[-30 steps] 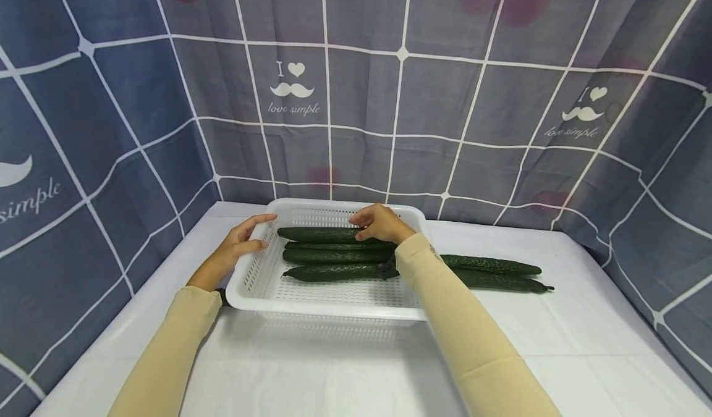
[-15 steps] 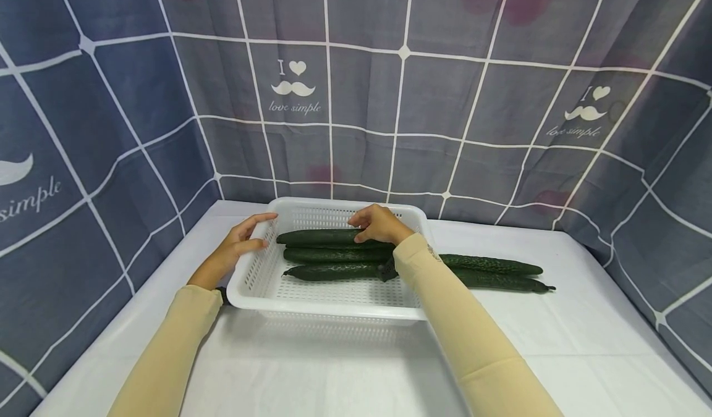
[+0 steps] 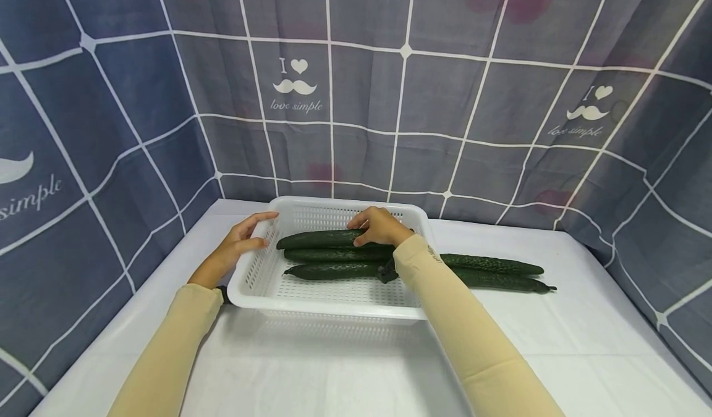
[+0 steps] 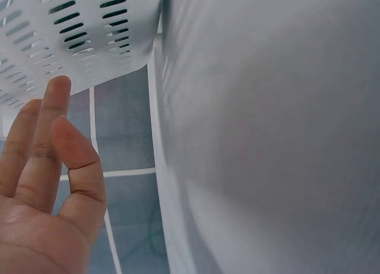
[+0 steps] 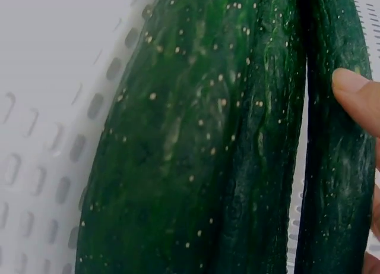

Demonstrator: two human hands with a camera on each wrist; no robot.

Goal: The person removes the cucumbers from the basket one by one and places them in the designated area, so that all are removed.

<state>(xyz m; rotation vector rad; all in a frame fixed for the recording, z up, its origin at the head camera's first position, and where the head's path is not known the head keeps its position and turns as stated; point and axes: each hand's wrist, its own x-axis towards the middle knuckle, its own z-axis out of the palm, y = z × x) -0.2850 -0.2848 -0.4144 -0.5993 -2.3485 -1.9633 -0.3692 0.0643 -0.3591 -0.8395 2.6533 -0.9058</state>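
A white perforated basket [image 3: 328,311] stands on the table, with dark green cucumbers lying lengthwise in it. My right hand [image 3: 381,225] reaches in from the right and holds the far cucumber [image 3: 317,239], its thumb on the near side. Two more show in front, a middle cucumber [image 3: 334,255] and a near cucumber [image 3: 328,272]; my right wrist hides their right ends. The right wrist view shows the thumb [image 5: 356,84] pressed to the held cucumber [image 5: 335,167]. At the basket's left end, my left hand [image 3: 229,250] touches the rim with fairly straight fingers [image 4: 56,101].
Right of the basket, two cucumbers [image 3: 495,272] lie side by side on the white-covered table [image 3: 606,330], partly behind my right forearm. A grey checked curtain [image 3: 361,89] surrounds the back and both sides.
The far cucumber has shifted slightly toward the middle one, covering a thin strip of cucumber seen between them before. My right hand has moved slightly with it; my left hand has stayed put.
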